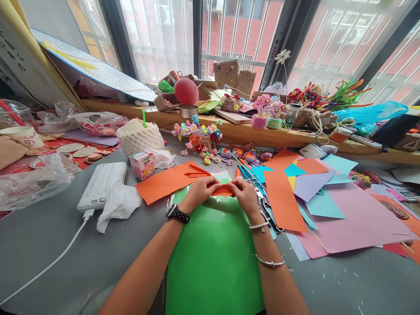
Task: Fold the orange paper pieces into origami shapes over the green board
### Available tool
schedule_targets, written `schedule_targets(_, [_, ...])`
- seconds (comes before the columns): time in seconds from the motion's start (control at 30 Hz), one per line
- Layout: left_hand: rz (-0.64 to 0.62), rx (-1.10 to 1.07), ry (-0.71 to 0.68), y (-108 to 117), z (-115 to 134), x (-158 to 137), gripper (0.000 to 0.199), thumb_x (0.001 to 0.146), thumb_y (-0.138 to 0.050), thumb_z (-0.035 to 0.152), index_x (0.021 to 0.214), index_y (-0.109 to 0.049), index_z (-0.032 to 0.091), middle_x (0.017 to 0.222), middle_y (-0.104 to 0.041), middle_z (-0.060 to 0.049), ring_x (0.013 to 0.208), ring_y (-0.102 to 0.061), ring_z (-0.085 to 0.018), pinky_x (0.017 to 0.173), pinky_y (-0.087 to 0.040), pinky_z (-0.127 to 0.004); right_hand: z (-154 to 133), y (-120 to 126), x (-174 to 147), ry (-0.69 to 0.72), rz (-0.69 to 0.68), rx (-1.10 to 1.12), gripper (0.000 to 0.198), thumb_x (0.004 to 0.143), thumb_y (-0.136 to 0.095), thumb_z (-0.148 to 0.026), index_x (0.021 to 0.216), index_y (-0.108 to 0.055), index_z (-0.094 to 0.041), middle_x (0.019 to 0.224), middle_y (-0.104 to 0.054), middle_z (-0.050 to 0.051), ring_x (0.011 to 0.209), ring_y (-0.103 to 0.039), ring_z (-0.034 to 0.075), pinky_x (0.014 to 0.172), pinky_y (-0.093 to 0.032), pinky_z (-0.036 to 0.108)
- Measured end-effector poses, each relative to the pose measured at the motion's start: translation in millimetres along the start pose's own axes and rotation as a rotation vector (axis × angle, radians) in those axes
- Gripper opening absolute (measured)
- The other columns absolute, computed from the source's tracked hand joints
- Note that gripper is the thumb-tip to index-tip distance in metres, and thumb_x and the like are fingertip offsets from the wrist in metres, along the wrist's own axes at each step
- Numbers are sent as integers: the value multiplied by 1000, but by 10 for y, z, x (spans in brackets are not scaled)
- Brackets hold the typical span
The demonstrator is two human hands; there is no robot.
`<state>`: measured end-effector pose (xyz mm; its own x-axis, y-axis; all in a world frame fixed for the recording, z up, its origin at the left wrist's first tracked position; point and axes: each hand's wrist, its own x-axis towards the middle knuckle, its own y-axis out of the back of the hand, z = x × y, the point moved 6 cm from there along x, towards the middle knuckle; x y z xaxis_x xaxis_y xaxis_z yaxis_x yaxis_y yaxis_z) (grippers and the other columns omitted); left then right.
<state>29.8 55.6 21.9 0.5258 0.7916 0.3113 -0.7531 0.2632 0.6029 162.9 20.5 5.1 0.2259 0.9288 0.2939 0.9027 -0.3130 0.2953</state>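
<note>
Head view: my left hand (201, 192) and right hand (244, 195) each pinch one end of one small orange paper strip (223, 190) over one glossy green rectangular mat (213, 258) on the grey surface (138, 258). One white rectangular power bank (103, 183) lies left; coloured paper sheets (357, 218), overlapping too much to count, crowd the right near black-handled metal scissors (264, 210).

My fingers (234, 188) hide both ends of the orange strip (223, 191). Toward the table (108, 258) near edge, the green mat (213, 262) is cut off; leftward I lose the white cable (57, 264).
</note>
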Motion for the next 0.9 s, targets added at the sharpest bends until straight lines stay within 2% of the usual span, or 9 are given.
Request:
schedule_targets(0.13, [-25, -8, 23, -6, -33, 7, 22, 74, -49, 31, 74, -63, 15, 74, -64, -3, 69, -56, -16, 62, -40, -23, 16, 21, 0, -37, 23, 46, 25, 65, -58, -40, 60, -59, -15, 50, -53, -1, 43, -48, 10, 43, -39, 22])
schedule_targets(0.27, [2, -80, 83, 21, -86, 10, 21, 71, -53, 32, 75, -64, 15, 77, -65, -4, 73, -57, -17, 66, -40, -24, 110, 41, 26, -96, 64, 232, 29, 65, -57, -43, 67, -60, -14, 52, -55, -1, 45, -50, 10, 46, -42, 23])
schedule_targets(0.4, [79, -298, 191, 58, -182, 11, 25, 68, -56, 36, 75, -62, 13, 77, -63, -5, 71, -56, -16, 63, -41, -24, 181, 55, 27, -158, 111, 402, 35, 71, -49, -46, 79, -60, -15, 62, -61, 2, 49, -54, 10, 49, -45, 23])
schedule_targets(0.57, [161, -526, 280, 72, -233, 2, 31, 62, -63, 36, 77, -59, 10, 75, -61, -5, 65, -55, -14, 58, -43, -24, 74, -58, -17, -181, -57, 437, 32, 66, -56, -41, 85, -61, -15, 75, -64, 4, 56, -55, 10, 53, -46, 24])
schedule_targets(0.7, [116, -571, 283, 34, -153, -6, 28, 59, -66, 34, 72, -58, 10, 68, -60, -4, 61, -54, -12, 59, -44, -25, 31, -131, -29, -167, -117, 444, 31, 63, -60, -37, 85, -61, -15, 73, -62, 3, 55, -53, 9, 54, -46, 24])
schedule_targets(0.9, [27, -658, 329, -53, -110, -26, 30, 57, -67, 35, 68, -56, 10, 61, -59, -2, 56, -55, -12, 57, -46, -26, 59, -131, -5, -145, -89, 392, 27, 62, -60, -38, 76, -61, -15, 62, -57, -1, 47, -44, 7, 48, -39, 22])
